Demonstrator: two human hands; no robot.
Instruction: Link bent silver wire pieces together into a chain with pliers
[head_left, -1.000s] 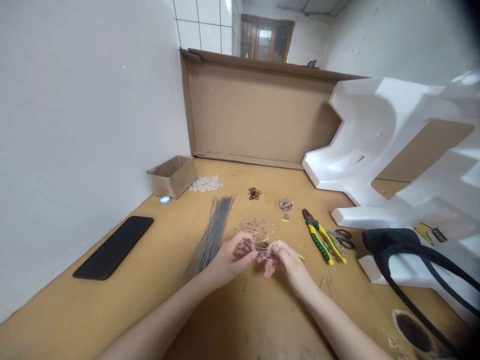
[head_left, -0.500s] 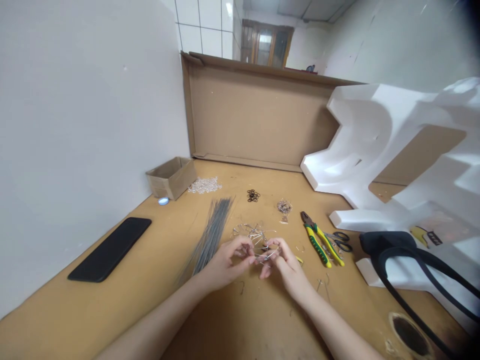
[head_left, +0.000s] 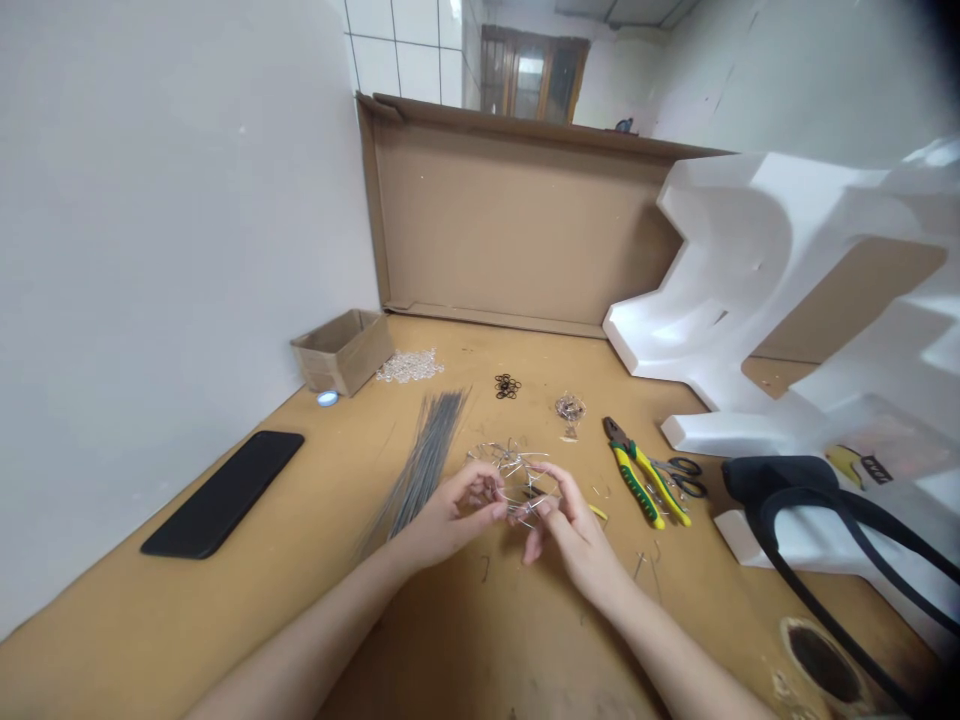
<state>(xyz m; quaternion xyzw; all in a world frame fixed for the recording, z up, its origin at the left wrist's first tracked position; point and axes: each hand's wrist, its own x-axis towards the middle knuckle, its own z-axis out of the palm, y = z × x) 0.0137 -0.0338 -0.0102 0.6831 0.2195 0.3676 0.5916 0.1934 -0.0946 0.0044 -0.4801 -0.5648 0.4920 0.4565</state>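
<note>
Both my hands are raised just above the tan tabletop (head_left: 480, 640), holding a loose cage of bent silver wire (head_left: 517, 480) between them. My left hand (head_left: 457, 510) pinches its near left side. My right hand (head_left: 566, 530) grips its near right side, and the fingers hide part of the wire. Just left of my left hand lies a bundle of thin grey metal rods (head_left: 424, 465). Yellow-green handled pliers (head_left: 641, 485) lie to the right of my right hand, beside black-handled scissors (head_left: 682, 477).
Beyond the hands lie black rubber rings (head_left: 508, 386), a small wire tangle (head_left: 570, 407) and clear beads (head_left: 409, 366) by a cardboard box (head_left: 343, 352). A black phone (head_left: 223, 494) lies left. White foam packaging (head_left: 750, 300) and a black strap (head_left: 795, 490) occupy the right.
My hands have spread slightly apart, and the wire cage now shows more between them. The camera view has shifted a little.
</note>
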